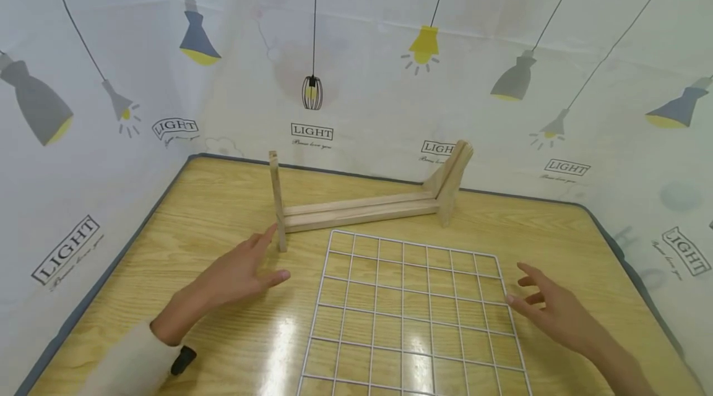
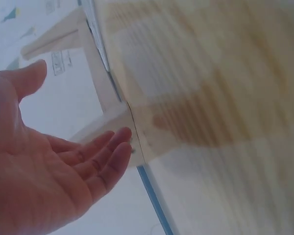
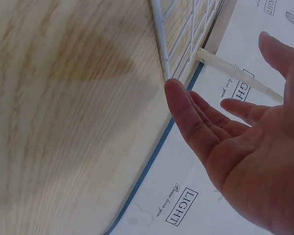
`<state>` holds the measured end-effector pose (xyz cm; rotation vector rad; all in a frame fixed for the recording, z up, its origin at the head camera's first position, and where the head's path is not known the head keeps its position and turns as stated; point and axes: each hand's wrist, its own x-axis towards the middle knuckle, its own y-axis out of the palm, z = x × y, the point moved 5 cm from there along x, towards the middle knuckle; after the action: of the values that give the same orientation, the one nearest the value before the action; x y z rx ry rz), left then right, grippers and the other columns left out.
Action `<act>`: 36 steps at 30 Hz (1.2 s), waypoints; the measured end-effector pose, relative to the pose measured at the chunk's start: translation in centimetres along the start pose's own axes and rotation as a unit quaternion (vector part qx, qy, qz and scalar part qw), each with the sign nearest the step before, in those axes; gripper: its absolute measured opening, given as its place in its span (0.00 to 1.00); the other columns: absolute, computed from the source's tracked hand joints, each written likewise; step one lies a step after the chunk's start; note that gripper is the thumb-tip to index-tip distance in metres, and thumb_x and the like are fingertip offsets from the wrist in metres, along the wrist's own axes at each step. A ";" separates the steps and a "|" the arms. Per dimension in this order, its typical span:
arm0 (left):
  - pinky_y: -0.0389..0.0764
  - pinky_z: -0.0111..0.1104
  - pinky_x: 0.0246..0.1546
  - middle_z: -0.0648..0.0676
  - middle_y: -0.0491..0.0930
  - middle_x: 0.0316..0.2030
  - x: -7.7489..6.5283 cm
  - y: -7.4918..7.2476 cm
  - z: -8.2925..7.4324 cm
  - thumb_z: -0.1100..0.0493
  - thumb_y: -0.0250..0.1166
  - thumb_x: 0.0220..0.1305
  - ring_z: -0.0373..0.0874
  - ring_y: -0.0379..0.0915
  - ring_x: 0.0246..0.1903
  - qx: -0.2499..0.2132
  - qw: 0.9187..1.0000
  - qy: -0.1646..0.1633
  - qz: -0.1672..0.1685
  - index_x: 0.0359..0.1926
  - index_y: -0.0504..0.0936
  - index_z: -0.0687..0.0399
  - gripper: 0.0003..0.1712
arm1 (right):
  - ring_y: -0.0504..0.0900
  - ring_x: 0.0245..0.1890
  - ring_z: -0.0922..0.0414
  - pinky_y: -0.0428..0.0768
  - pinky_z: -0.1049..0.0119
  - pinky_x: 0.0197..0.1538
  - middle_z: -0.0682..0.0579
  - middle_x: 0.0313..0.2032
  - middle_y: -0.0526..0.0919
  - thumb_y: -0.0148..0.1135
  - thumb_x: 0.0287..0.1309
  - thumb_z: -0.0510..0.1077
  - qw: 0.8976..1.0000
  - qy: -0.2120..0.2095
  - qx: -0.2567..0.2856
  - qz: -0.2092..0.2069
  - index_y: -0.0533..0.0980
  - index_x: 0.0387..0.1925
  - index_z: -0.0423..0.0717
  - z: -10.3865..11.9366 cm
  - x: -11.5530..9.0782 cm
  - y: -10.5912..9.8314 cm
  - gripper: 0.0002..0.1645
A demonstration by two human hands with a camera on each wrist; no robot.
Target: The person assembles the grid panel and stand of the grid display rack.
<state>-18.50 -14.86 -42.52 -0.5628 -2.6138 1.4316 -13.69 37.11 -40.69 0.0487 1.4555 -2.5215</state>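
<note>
A wooden stand [image 1: 362, 211] with two upright ends joined by long rails stands toward the back of the table. My left hand [image 1: 236, 272] is at its left end, fingertips right by the upright [image 1: 276, 198], thumb spread apart. In the left wrist view, that hand [image 2: 54, 161] shows its palm with nothing in it. A white wire grid panel [image 1: 403, 289] lies on the table in front of the stand. Beside the panel's right edge hovers my right hand [image 1: 557, 309], fingers loosely bent and holding nothing. The right wrist view shows this hand [image 3: 235, 132] near the grid [image 3: 165, 54].
The wood-grain table [image 1: 223, 192] has a dark edge along its back and sides. Behind it hangs a white backdrop [image 1: 367, 93] printed with lamps and the word LIGHT. A dark object [image 1: 183, 360] shows at the left sleeve's cuff.
</note>
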 end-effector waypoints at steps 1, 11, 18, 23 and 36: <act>0.71 0.63 0.57 0.78 0.55 0.70 0.0 0.2 -0.2 0.32 0.58 0.67 0.72 0.63 0.64 -0.009 1.000 -0.003 0.001 0.78 0.42 0.62 0.57 | 0.84 0.46 0.42 0.84 0.53 0.35 0.29 0.58 0.74 0.59 0.69 0.55 1.000 0.001 0.003 0.004 0.53 0.73 0.34 0.1 0.0 0.1 0.45; 0.81 0.51 0.48 0.67 0.71 0.61 0.3 2.5 -1.8 0.38 0.62 0.66 0.61 0.75 0.55 -0.113 0.993 -0.017 0.012 0.75 0.50 0.65 0.52 | 0.84 0.43 0.48 0.84 0.59 0.35 0.37 0.52 0.81 0.59 0.69 0.56 0.999 0.010 0.022 0.038 0.59 0.70 0.33 0.5 -0.1 1.1 0.42; 0.82 0.47 0.47 0.65 0.74 0.59 0.6 3.1 -2.8 0.41 0.63 0.68 0.54 0.77 0.51 -0.127 0.992 -0.014 0.012 0.75 0.49 0.68 0.51 | 0.84 0.33 0.57 0.84 0.68 0.33 0.41 0.47 0.82 0.57 0.70 0.54 0.992 0.037 0.082 0.087 0.59 0.69 0.26 0.4 -0.4 1.8 0.42; 0.82 0.46 0.47 0.65 0.76 0.56 0.8 3.4 -3.5 0.43 0.62 0.69 0.52 0.78 0.49 -0.130 0.991 -0.021 0.018 0.74 0.51 0.70 0.49 | 0.85 0.32 0.55 0.85 0.67 0.33 0.39 0.45 0.82 0.56 0.71 0.50 0.985 0.026 0.129 0.109 0.57 0.67 0.21 0.4 -0.6 2.2 0.40; 0.83 0.47 0.47 0.67 0.77 0.55 0.9 4.8 -5.5 0.47 0.62 0.70 0.56 0.79 0.49 -0.169 0.984 -0.036 0.053 0.73 0.51 0.75 0.47 | 0.85 0.31 0.54 0.86 0.64 0.32 0.40 0.43 0.81 0.55 0.72 0.50 0.981 0.040 0.145 0.125 0.59 0.65 0.19 0.3 -0.6 2.8 0.39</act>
<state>-16.57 -7.83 -43.60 -0.7058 -2.9474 1.0528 -12.46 35.64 -42.86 0.3606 1.0207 -2.5209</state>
